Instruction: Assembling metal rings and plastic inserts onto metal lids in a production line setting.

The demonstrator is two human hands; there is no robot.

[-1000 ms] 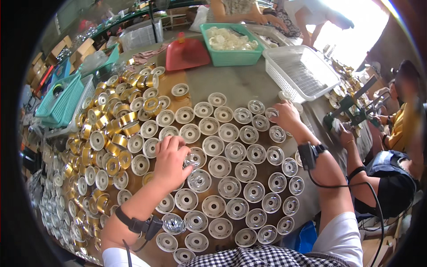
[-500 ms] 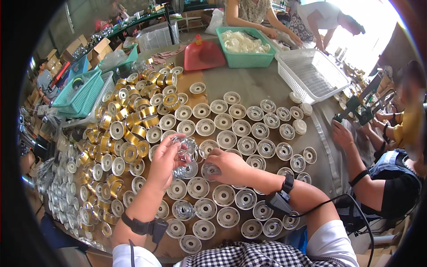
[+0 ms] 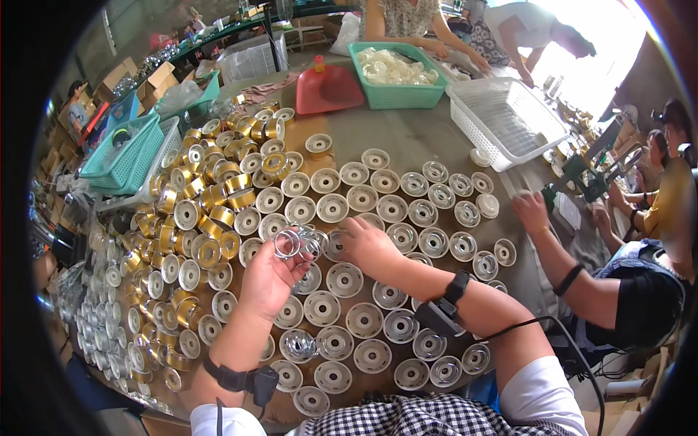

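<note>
My left hand (image 3: 263, 285), palm turned up, is closed around several shiny clear or silvery rings (image 3: 288, 243). Just right of it, my right hand (image 3: 372, 247) reaches over the round white cup-shaped parts with its fingers bent down. Its fingertips are by one such part near the rings; what they pinch, if anything, is hidden. A white round part (image 3: 344, 280) with a central hole lies below my right hand. Many more stand in loose rows around both hands. Some carry a shiny ring, like the one at the front (image 3: 297, 345).
Gold-sided round parts (image 3: 209, 253) are heaped on the left. A red dustpan (image 3: 329, 92), a green basket (image 3: 398, 96) of translucent pieces and a white basket (image 3: 502, 120) stand at the back. Co-workers sit at the right and far side, one hand (image 3: 533, 212) beside a green metal tool (image 3: 585, 174).
My right hand has moved up and away from me, uncovering the white part below it. My left hand has turned, showing more of the rings. The co-worker's hand at right has shifted left.
</note>
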